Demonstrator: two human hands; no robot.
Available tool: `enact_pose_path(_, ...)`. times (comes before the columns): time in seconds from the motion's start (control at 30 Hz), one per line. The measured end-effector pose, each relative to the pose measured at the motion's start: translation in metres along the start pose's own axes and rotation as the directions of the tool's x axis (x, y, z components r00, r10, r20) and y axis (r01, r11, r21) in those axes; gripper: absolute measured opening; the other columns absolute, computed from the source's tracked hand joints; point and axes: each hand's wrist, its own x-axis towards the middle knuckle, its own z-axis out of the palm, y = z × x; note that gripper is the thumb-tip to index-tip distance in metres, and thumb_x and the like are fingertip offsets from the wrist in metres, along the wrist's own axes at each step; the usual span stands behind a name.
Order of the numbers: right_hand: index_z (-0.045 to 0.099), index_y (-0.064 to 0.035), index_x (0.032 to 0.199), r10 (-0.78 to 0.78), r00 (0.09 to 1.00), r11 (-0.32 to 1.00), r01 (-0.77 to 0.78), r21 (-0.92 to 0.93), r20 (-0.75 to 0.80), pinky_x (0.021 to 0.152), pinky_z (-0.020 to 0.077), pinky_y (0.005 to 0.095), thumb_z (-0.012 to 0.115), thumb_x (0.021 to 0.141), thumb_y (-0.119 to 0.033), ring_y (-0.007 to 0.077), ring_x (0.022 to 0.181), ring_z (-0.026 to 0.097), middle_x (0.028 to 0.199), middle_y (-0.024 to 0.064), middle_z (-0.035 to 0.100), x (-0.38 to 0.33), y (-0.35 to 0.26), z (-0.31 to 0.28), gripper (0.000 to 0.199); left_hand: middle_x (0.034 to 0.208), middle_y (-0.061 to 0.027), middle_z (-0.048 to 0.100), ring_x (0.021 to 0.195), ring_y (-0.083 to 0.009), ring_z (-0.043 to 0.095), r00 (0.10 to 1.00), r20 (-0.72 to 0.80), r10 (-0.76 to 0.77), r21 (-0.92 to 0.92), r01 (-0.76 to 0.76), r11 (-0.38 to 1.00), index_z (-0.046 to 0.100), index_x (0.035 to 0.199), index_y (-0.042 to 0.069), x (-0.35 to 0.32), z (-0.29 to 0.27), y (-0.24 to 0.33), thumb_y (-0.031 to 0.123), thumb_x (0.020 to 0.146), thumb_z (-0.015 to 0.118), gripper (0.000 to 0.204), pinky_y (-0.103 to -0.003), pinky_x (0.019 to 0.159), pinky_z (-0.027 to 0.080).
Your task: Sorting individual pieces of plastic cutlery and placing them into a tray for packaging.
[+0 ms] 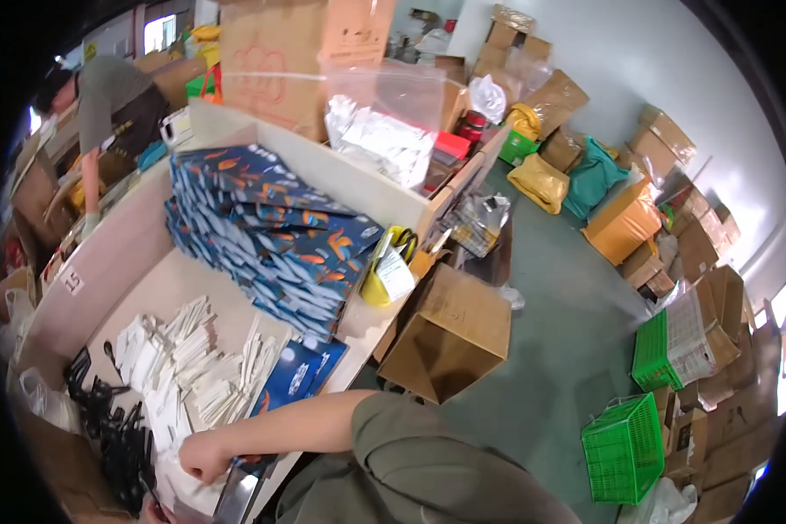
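White strips (pixel 227 380), a whole loose heap of them, sit on the near left part of the tabletop (pixel 179 271). They're slim, flat and kinda papery looking, fanned over each other at all angles, some bunched so tight you mostly see their edges. Toward the near end the white stuff spreads out flatter, and I can't make out single pieces there.

Right hand (pixel 205 458) is down at that near end, over the white, knuckles up and fingers curled in. Can't tell if they're clamped on something, since the undersides are hidden. Left hand (pixel 155 512) barely makes it in at the near edge, so no idea whether its fingers are apart or together. Just right of the right hand there's a shiny metal piece (pixel 236 496), too cut off to identify.

Left of the heap is a tangle of black parts (pixel 122 445). On the far side, a big overlapping stack of dark blue packs (pixel 253 227) with orange and pale prints, plus a flat blue pack (pixel 297 375) right beside the strips. Yellow holder (pixel 380 279) with a white label stands to the right of the stack, and an open cardboard box (pixel 450 332) is just past the tabletop's right edge.
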Motion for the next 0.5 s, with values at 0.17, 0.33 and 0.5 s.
enact_pose_path(0.17,0.070,-0.0017,0.071,0.043,0.999,0.960,-0.039,-0.278,0.008,0.075,0.0525,0.0500,0.065,0.075,-0.014,0.0405,0.082,0.065,0.079,0.0232,0.067,-0.059,0.001,0.045,0.014,0.124,-0.0150,0.063,0.113,-0.0225,0.061,0.987,-0.076,-0.143,-0.435,0.097,0.895,0.058,0.129,-0.002,-0.081,0.034,0.103,-0.002,0.088,0.066,0.041,-0.033,0.097,0.049)
enact_pose_path(0.33,0.066,-0.0066,0.073,0.087,0.971,0.985,-0.117,-0.129,-0.221,0.078,0.0487,0.0443,0.077,0.072,-0.013,0.0336,0.087,0.060,0.087,0.0101,0.060,-0.094,-0.033,0.002,0.013,0.095,-0.0080,0.062,0.082,-0.0167,0.063,0.996,0.013,-0.084,-0.176,0.085,0.981,0.063,0.106,0.003,-0.110,0.032,0.231,-0.003,0.092,0.063,0.015,-0.028,0.076,0.051)
enact_pose_path(0.5,0.062,-0.0066,0.089,0.014,0.980,0.980,-0.052,-0.191,-0.197,0.082,0.0473,0.0448,0.077,0.074,-0.014,0.0326,0.091,0.059,0.092,0.0090,0.060,-0.085,-0.042,0.017,0.022,0.096,-0.0085,0.065,0.085,-0.0208,0.064,0.985,0.015,-0.174,-0.199,0.174,0.964,0.066,0.106,0.005,-0.120,0.028,0.235,-0.003,0.087,0.067,0.021,-0.031,0.076,0.050)
